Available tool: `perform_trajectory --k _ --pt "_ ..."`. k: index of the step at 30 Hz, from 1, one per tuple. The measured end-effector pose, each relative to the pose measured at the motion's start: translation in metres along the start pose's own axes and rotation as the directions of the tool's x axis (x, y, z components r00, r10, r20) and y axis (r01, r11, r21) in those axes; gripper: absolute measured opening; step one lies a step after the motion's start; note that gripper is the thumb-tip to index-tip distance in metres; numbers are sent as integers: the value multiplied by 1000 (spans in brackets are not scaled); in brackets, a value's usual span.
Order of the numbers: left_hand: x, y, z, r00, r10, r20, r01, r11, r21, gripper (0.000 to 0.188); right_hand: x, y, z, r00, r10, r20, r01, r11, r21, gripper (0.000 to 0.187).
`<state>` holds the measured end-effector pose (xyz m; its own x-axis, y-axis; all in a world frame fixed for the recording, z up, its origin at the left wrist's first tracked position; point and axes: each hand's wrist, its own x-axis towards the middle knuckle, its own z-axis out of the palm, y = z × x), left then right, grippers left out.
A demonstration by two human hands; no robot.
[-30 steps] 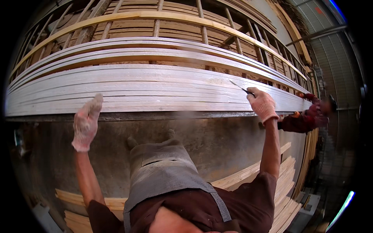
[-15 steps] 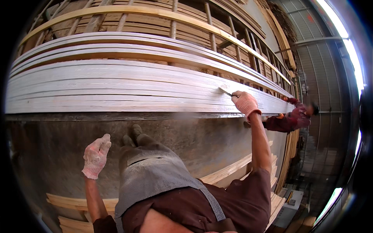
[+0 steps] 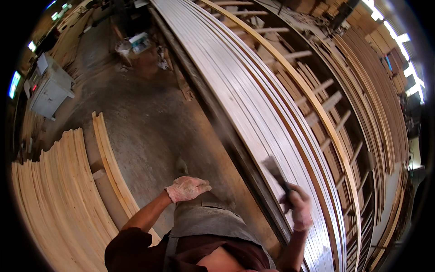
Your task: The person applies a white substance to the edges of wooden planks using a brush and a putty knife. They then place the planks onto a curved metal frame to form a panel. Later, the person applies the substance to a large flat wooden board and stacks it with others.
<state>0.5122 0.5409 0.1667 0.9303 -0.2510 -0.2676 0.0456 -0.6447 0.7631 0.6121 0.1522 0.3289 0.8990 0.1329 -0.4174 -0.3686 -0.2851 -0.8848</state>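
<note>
From where I stand, taking the worker's chest as the clock's centre and straight ahead as twelve, long, narrow white-coated wooden boards stretch from one o'clock round to three, edge to edge, with a smooth sheen and thin dark seams between them. They lie on a bench with a dark, straight edge. Beyond them, at two o'clock, a long yellowish bare-wood strip crosses rough wooden sticks. At ten o'clock sits a stack of raw, pale boards, grain showing, ends uneven; the floor between is grey and scuffed.

The right hand, at two o'clock, is closed round the dark handle of a flat-bladed grey scraper. The blade points towards eleven over the white boards; blur hides whether it touches them. The left hand, at eleven, wears a dusty pinkish knitted glove. It is partly open, fingers together and slightly bent, with nothing visible in it, just beyond the coarse grey apron.
</note>
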Motion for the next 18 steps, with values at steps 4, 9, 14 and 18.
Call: perform_trajectory --k 4,9,14,18 --pt "-18 -87 -85 988 -29 -150 46 993 110 42 95 -46 179 941 -26 337 -13 994 111 59" --pt "-13 -115 -211 926 -302 -226 245 937 -248 45 194 -104 346 860 -45 508 -92 966 242 64" --pt "54 -191 -295 881 -360 -307 45 710 -703 47 292 -154 492 796 -74 601 -104 961 256 52" --pt "124 -238 -405 849 -443 -289 -32 502 -864 43 378 -169 586 804 -214 555 220 974 56 49"
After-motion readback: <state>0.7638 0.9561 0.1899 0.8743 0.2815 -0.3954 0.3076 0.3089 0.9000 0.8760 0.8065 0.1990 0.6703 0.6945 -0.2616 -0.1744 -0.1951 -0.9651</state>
